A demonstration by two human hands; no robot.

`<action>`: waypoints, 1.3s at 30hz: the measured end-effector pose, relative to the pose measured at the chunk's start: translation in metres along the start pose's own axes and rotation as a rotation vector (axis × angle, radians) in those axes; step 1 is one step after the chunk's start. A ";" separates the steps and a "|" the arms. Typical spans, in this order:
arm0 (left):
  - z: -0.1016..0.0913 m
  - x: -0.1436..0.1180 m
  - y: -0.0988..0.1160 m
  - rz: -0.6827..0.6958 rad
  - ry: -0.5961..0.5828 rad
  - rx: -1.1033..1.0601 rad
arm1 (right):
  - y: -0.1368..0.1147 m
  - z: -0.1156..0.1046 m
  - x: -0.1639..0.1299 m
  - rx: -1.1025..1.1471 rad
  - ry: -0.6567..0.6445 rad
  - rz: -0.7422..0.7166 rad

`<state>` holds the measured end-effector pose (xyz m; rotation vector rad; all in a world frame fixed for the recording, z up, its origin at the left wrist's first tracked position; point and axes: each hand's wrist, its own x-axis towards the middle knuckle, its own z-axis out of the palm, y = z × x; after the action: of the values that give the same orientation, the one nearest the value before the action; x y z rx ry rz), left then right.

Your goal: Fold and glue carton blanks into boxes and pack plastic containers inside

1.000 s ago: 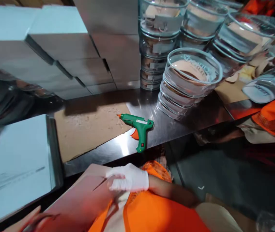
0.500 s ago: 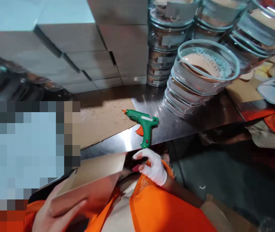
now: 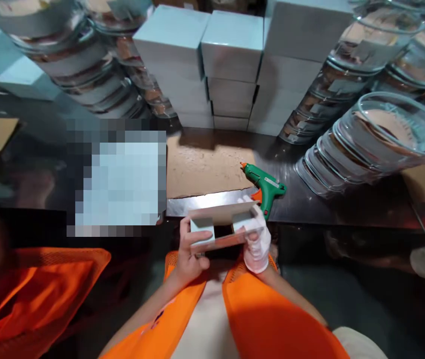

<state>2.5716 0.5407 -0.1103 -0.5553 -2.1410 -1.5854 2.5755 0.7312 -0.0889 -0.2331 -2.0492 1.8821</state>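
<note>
- Head view: our bare left hand and gloved right hand both grasp a small open cardboard box at the table edge
- Risk: green glue gun lies just behind; a bumped nozzle could burn fingers or smear glue

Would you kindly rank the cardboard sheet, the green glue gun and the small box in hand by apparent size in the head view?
1. cardboard sheet
2. small box, nearer the camera, so unsure
3. green glue gun
</note>
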 end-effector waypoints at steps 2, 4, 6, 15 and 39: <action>0.007 0.002 0.006 -0.013 0.038 -0.081 | -0.006 0.007 0.000 0.069 0.090 0.028; 0.007 0.005 0.010 0.004 -0.001 -0.089 | -0.009 0.012 0.001 0.141 0.190 0.026; -0.002 0.009 0.009 0.065 -0.092 -0.027 | -0.009 0.008 0.003 0.182 0.227 0.052; -0.039 0.011 -0.016 -0.026 0.101 0.130 | -0.013 -0.069 0.072 -0.956 0.075 0.400; -0.022 0.024 -0.004 -0.188 0.220 0.148 | -0.036 -0.048 0.025 -0.156 -0.148 0.297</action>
<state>2.5512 0.5199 -0.0943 -0.1288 -2.1687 -1.4884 2.5734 0.7813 -0.0474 -0.4747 -2.3755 1.9576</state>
